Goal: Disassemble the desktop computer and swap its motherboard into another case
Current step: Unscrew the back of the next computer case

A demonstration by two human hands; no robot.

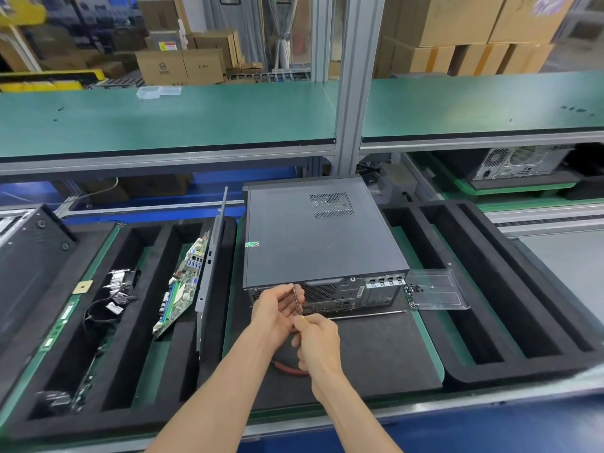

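1. the desktop case (313, 237) lies flat on a dark foam mat (359, 348), side cover still on, its rear panel turned toward the person, likely so the rear screws can be reached.
2. the right hand (318, 341), just in front of the case's rear panel, is curled around the handle of a thin screwdriver (298, 302); the shaft slants up toward the panel's upper left edge, where a cover screw would sit.
3. the left hand (276, 308), also just in front of the case, has its fingers loosely bent around the shaft near the tip, apparently steadying it; whether it pinches the shaft or only touches it is hard to tell.
4. a motherboard (183, 289) leans on edge in a slot of the foam tray (137, 397) left of the case, beside an upright metal panel (212, 263); the slot keeps them from lying on one another.
5. a clear plastic tray (438, 289) touches the case's right rear corner, with small dark screws (413, 289) close to hand.
6. a long thin rod (366, 314) lies on the mat just in front of the case.
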